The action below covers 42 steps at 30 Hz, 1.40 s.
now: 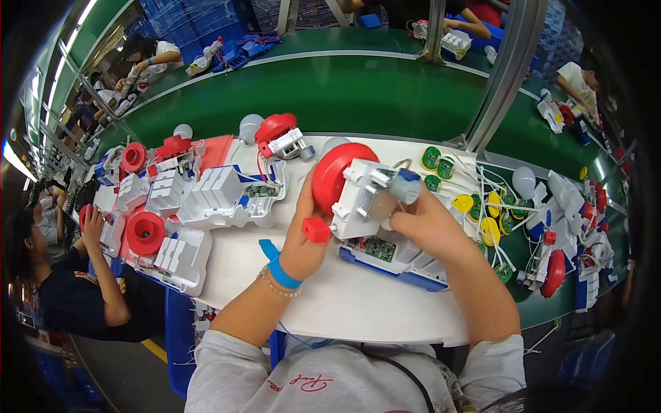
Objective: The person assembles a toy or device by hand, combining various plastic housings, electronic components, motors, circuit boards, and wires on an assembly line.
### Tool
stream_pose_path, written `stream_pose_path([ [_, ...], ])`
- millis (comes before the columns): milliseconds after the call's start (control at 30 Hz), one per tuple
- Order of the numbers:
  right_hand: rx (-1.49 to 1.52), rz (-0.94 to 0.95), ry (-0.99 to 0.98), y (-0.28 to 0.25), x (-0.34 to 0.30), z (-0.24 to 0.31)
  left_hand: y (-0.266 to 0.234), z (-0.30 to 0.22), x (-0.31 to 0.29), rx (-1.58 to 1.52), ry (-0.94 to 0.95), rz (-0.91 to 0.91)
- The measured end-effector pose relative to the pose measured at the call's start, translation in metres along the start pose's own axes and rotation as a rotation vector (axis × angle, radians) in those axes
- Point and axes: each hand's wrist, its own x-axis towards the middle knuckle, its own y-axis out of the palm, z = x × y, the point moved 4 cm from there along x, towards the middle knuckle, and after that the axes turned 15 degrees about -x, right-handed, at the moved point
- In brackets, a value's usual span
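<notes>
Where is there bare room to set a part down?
Bare worktop shows on the near side of the blue-edged housing, between the forearms, and left of the left hand, up to the white housings. Beyond and right of the right hand, round green boards and yellow discs crowd it.

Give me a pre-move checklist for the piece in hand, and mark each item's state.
1. Left hand supporting the white-and-red assembly: ok, it holds the left side.
2. Right hand grip: cannot tell; it is at the grey cylinder, but its fingertips are partly hidden.
3. Circuit board fully visible: not ok; the assembly covers part of it.
4. Assembly apart from the white-and-blue housing: cannot tell; they overlap in this view.
5. Blue wristband on the left wrist: ok.
</notes>
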Motion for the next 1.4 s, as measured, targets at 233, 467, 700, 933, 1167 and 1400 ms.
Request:
stream_pose_path([
  [233, -0.088, -0.011, -0.171, 0.016, -0.003, 0.009, -0.014, 0.030, -0.006, 0.070, -0.091, -0.127],
  [467, 0.025, 0.132, -0.074, -0.001, -0.007, 0.005, -0.010, 0.028, -0.022, -0.266, -0.252, -0.366],
  [700, 0.102, 0.219, 0.047, -0.014, -0.011, 0.004, 0.000, 0.029, -0.035, -0.341, -0.296, -0.458],
  [933, -0.860, 0.058, -0.320, -0.008, -0.017, 0.021, 0.004, 0.029, -0.038, -0.479, -0.274, -0.524],
  [1167, -1.149, 0.105, -0.290, 0.013, -0.024, 0.032, 0.005, 0.025, -0.037, -0.494, -0.242, -0.533],
  [1400, -1.338, 0.011, -0.381, 0.027, -0.020, 0.020, 0.005, 0.026, -0.036, -0.494, -0.289, -0.503],
])
